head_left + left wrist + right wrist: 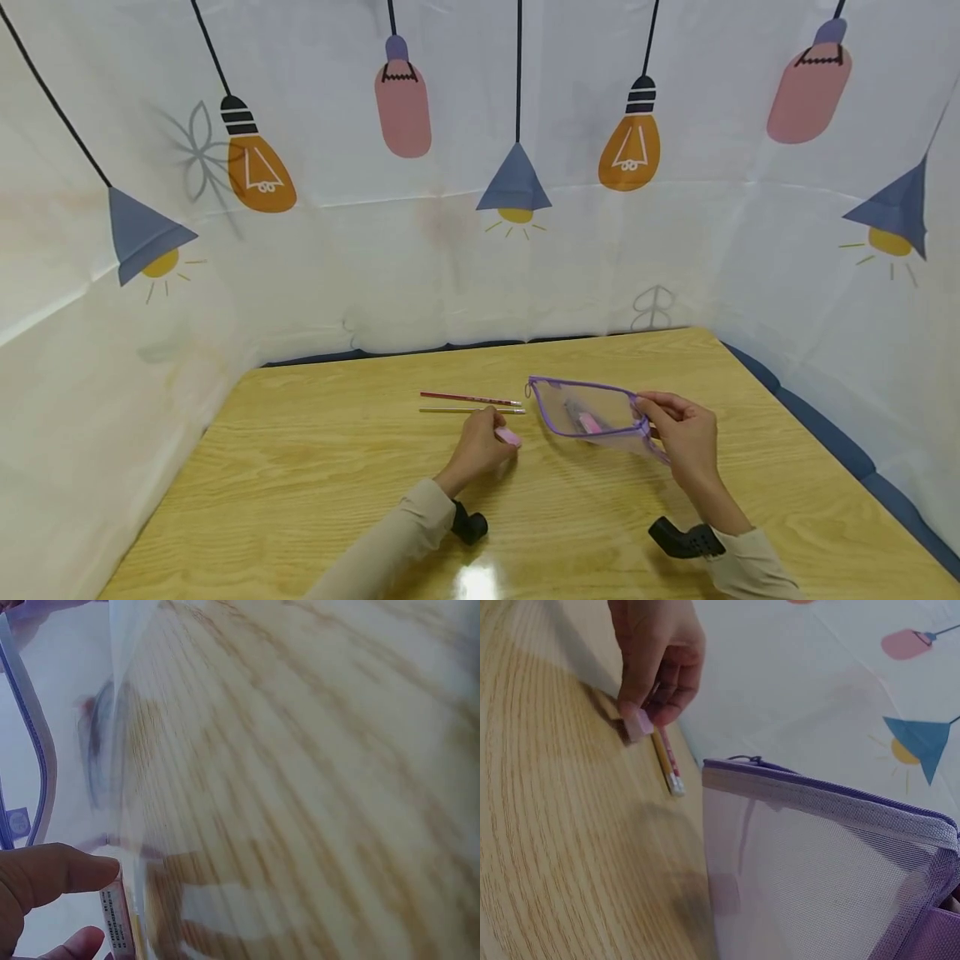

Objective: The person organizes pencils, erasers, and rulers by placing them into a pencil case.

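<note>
My left hand pinches a small pink eraser just above the table, left of the pouch. In the left wrist view, small print shows along one side of the eraser. My right hand grips the right end of a see-through mesh zipper pouch with purple edging, held tilted. Through the mesh show a pink item and something greyish, its kind unclear. Behind my left hand, a red pencil and a yellow pencil lie side by side, white eraser ends toward the pouch.
The wooden table has a white curtain with printed lamps around its back and sides. Dark blue fabric runs along the table's right edge. A black wrist camera sits at my left wrist, another camera at the right.
</note>
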A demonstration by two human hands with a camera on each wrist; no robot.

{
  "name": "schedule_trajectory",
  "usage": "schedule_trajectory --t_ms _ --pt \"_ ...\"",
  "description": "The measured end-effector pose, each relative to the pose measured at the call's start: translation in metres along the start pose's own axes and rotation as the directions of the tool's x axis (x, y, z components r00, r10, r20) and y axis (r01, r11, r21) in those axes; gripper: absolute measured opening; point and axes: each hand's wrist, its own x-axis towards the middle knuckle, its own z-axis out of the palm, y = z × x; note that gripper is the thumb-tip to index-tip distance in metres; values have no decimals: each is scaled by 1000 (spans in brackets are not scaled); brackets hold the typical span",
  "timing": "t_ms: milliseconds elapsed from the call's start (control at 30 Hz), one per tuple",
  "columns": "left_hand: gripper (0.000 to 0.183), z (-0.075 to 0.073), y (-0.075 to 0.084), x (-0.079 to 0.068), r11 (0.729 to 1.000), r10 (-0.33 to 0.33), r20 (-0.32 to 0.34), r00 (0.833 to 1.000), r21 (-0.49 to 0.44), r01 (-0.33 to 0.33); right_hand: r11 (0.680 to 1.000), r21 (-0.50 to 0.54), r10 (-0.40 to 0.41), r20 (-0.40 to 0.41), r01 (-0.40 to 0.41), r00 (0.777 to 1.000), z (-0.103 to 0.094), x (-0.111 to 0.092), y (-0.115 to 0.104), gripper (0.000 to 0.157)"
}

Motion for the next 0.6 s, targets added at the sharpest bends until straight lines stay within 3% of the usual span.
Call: schedule_trajectory --t_ms 600 --pt "31 -12 -1 -3 999 9 -19 1000 -44 -10 1000 -16 13 -11 -13 1000 1 -1 -2 29"
